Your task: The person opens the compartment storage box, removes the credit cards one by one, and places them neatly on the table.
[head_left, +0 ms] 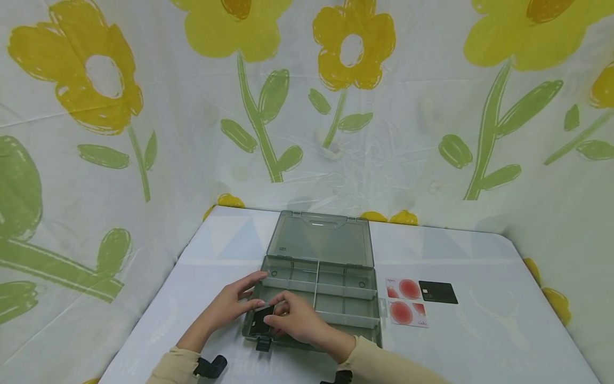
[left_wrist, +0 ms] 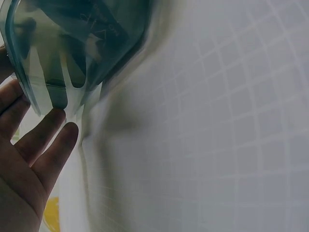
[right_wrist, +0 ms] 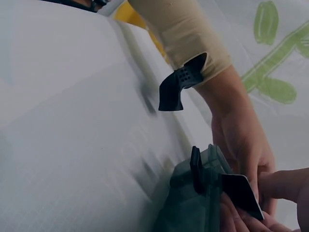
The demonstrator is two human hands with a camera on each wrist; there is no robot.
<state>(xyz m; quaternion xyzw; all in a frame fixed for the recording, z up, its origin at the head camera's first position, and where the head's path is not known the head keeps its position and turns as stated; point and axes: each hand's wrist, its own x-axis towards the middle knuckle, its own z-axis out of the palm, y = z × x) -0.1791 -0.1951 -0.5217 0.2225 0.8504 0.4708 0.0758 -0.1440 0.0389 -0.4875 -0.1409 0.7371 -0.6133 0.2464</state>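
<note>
A dark green see-through plastic box [head_left: 347,290] with dividers stands on the table, its lid [head_left: 320,240] folded back away from me. Between thumb and fingers my right hand [head_left: 299,320] pinches a black card [head_left: 260,321] at the box's front left compartment. The right wrist view shows the black card [right_wrist: 240,192] tilted and sticking up past the box wall. My left hand [head_left: 227,305] rests at the box's left side, its fingers stretched out. In the left wrist view, fingertips of the left hand [left_wrist: 29,154] touch the box's outside.
Right of the box lie two red-and-white cards, an upper one [head_left: 402,288] and a lower one [head_left: 408,313], with another black card [head_left: 438,292] beside them. A dark latch [head_left: 263,344] juts from the box's front. Flower-printed white cloth [head_left: 408,133] hangs around the table.
</note>
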